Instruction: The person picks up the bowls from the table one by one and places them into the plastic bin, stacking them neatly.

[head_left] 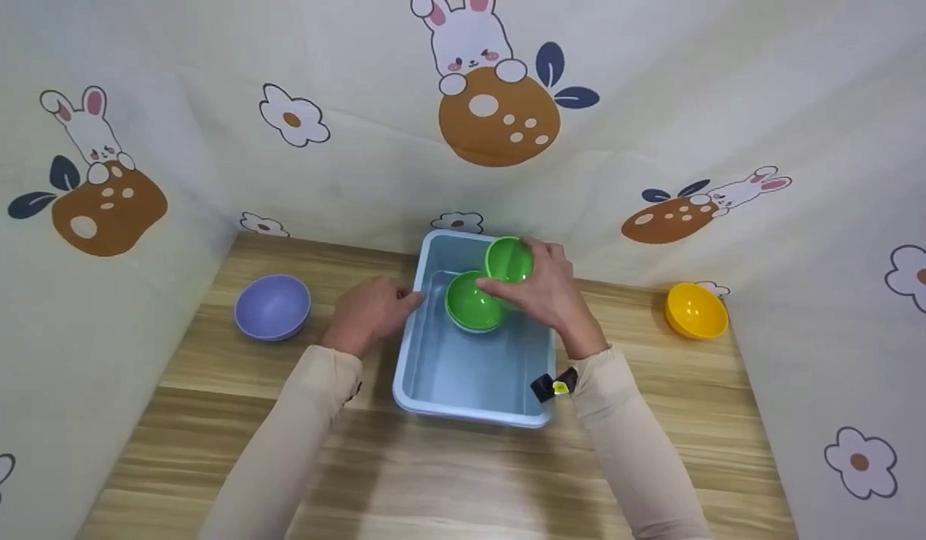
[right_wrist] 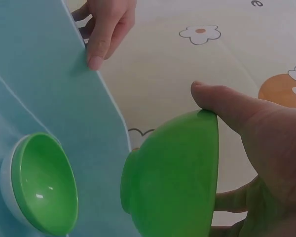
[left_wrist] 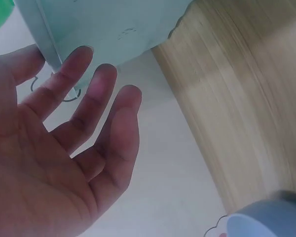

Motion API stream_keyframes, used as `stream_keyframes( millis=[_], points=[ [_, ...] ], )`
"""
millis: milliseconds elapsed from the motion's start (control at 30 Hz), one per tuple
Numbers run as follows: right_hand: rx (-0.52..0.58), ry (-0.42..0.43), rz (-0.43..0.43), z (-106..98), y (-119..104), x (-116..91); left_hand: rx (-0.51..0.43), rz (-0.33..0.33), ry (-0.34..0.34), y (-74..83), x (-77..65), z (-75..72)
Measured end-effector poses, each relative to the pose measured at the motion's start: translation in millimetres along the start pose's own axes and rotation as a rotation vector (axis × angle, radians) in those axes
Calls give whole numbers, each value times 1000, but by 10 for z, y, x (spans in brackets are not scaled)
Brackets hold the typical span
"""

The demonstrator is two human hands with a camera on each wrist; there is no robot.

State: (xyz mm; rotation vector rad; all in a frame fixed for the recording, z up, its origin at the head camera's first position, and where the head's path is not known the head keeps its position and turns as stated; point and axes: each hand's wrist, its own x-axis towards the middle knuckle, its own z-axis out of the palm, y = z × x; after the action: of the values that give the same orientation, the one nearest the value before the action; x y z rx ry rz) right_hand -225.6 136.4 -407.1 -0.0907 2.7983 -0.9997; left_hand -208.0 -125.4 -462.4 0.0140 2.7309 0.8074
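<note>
My right hand (head_left: 546,291) grips a green bowl (right_wrist: 172,173) by its rim, thumb on one side and fingers on the other. The bowl is tipped on its side, over the far right part of a light blue plastic tub (head_left: 470,379). Inside the tub, a second green bowl (right_wrist: 48,182) sits nested in a whitish bowl (right_wrist: 9,180), its opening facing up. At the tub's left edge my left hand (head_left: 373,311) pinches the rim between thumb and index finger, the other fingers loosely curled outside the wall.
A purple bowl (head_left: 273,307) stands on the wooden table (head_left: 448,480) left of the tub. Far to the right stands a yellow-orange bowl (head_left: 696,311). A patterned cloth (head_left: 358,180) with rabbits and flowers hangs behind and at both sides of the table.
</note>
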Motion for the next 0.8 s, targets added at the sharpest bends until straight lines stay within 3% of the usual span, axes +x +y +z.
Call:
stream_keyframes(
  millis=[267,433,800],
  points=[
    [10,-47,6,138,-84,58,63,-1,40,38,-12,38],
    [-46,-55,3,208,-143,99,69,-4,49,34,-11,33],
    [-116,-55,17,362,-51,217,-46,-64,-18,23,6,25]
  ],
)
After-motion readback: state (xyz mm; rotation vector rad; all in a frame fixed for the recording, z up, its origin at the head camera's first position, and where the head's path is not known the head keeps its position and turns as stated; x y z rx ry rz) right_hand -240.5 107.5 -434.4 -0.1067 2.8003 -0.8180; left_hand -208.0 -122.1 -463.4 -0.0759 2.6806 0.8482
